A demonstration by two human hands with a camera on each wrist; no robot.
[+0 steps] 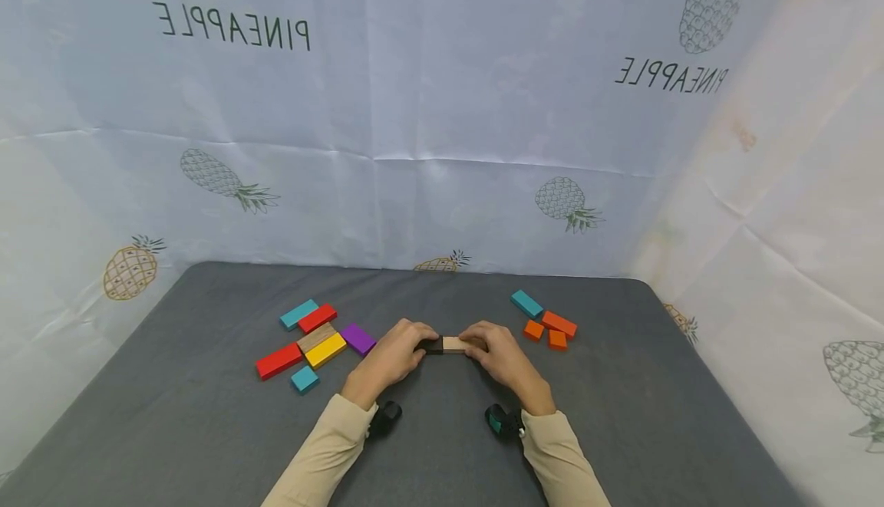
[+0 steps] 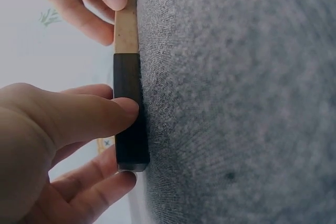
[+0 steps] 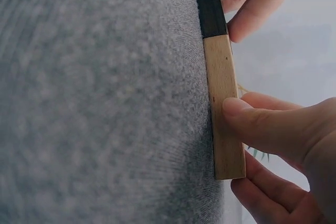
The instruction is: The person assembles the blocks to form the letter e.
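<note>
A black block (image 2: 126, 80) and a pale wooden block (image 3: 223, 72) lie end to end on the grey cloth, their short ends touching. My left hand (image 1: 395, 355) pinches the black block, its thumb on the near face and other fingers behind and at the outer end. In the same way my right hand (image 1: 506, 357) holds the pale block, thumb in front, a finger at its outer end. Both blocks rest flat in a line across the middle of the table.
To the left lie a purple block (image 1: 358, 339), a yellow block (image 1: 326, 350), a brown wooden block (image 1: 316, 337), and several red and teal ones. On the right are a teal block (image 1: 527, 304) and several orange blocks (image 1: 559, 324). A pineapple-print curtain (image 1: 414, 108) hangs behind the table.
</note>
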